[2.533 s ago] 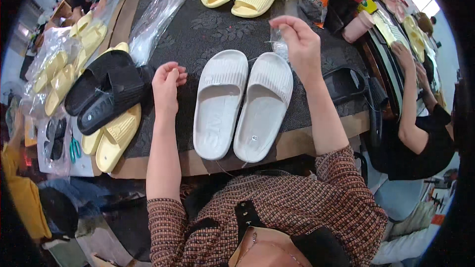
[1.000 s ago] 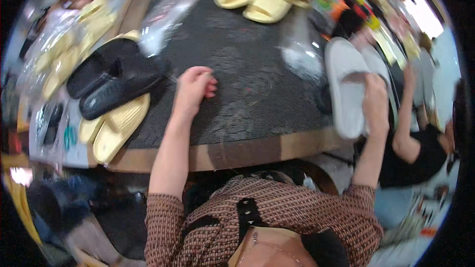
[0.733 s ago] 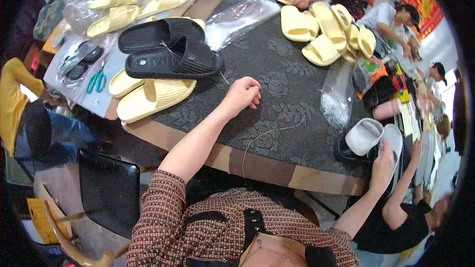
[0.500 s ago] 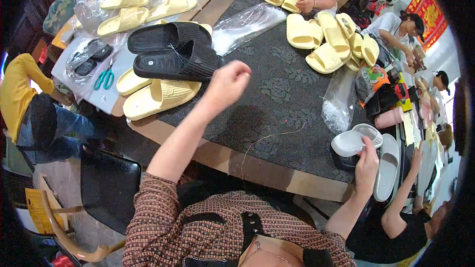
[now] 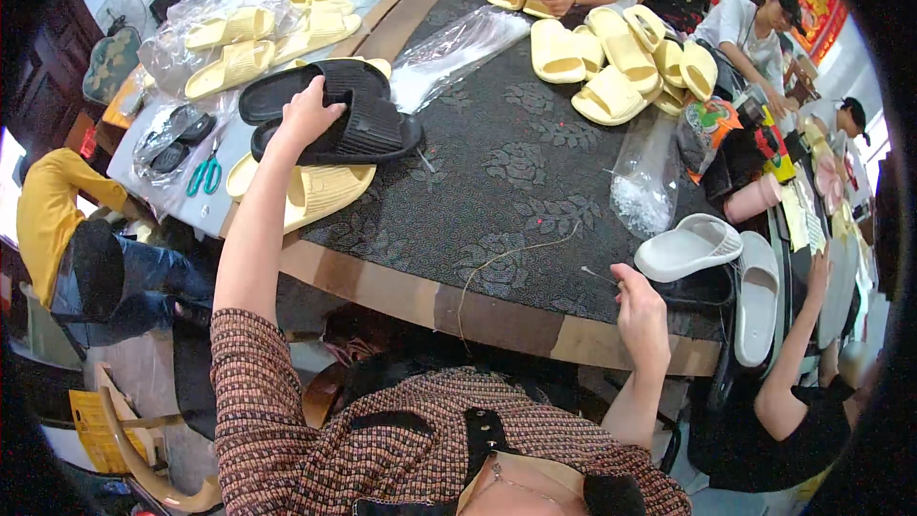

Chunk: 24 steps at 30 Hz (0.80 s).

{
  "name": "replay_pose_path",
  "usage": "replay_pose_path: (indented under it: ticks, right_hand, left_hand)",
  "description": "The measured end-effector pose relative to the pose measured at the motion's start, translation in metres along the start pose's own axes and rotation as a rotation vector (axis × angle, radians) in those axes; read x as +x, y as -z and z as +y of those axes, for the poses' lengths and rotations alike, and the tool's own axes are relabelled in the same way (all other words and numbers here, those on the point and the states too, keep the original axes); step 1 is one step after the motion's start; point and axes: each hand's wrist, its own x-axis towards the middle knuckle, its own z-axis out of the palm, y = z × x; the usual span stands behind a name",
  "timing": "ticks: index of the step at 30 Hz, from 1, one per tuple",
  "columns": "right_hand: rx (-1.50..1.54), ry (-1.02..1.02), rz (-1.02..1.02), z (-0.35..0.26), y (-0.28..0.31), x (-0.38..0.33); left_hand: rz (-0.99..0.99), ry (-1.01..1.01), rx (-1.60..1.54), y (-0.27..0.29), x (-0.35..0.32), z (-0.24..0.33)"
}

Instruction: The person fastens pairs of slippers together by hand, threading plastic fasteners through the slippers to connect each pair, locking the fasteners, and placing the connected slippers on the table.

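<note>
A pair of black slippers (image 5: pixel 368 124) lies at the left of the table, on top of cream-yellow slippers (image 5: pixel 330 193). My left hand (image 5: pixel 308 117) grips the black pair from above, its fingers at the strap and the thumb apart. Part of its hold is hidden. Over the front right of the table, my right hand (image 5: pixel 642 320) pinches a thin pale plastic strand (image 5: pixel 599 275) between thumb and finger. Just beyond that hand rests a light grey slipper (image 5: pixel 688 248), with a second grey slipper (image 5: pixel 757 311) to its right.
Further yellow slippers (image 5: pixel 621 62) are heaped at the far right, near a clear bag of white bits (image 5: pixel 645 182). Green-handled scissors (image 5: pixel 204 175) lie at the left. A loose string (image 5: pixel 497 263) crosses the front edge. Other people sit around the table.
My right hand has let go of the grey slipper and now pinches a thin strand. My left hand has moved left onto the black slippers; the view has shifted slightly.
</note>
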Motion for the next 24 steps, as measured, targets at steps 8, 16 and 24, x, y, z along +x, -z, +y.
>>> replay_pose_path:
  ticks: [8, 16, 24]
  right_hand:
    - [0.096, -0.074, -0.008, 0.014, 0.013, -0.021]
    - [0.259, 0.103, -0.013, 0.001, -0.005, -0.011]
    - [0.244, 0.222, -0.137, -0.026, -0.03, -0.009]
  left_hand:
    - [0.147, -0.047, -0.104, -0.009, 0.0, 0.03]
    - [0.322, -0.22, -0.514, 0.01, -0.058, 0.092]
    - [0.345, -0.42, -0.41, 0.004, -0.106, 0.137]
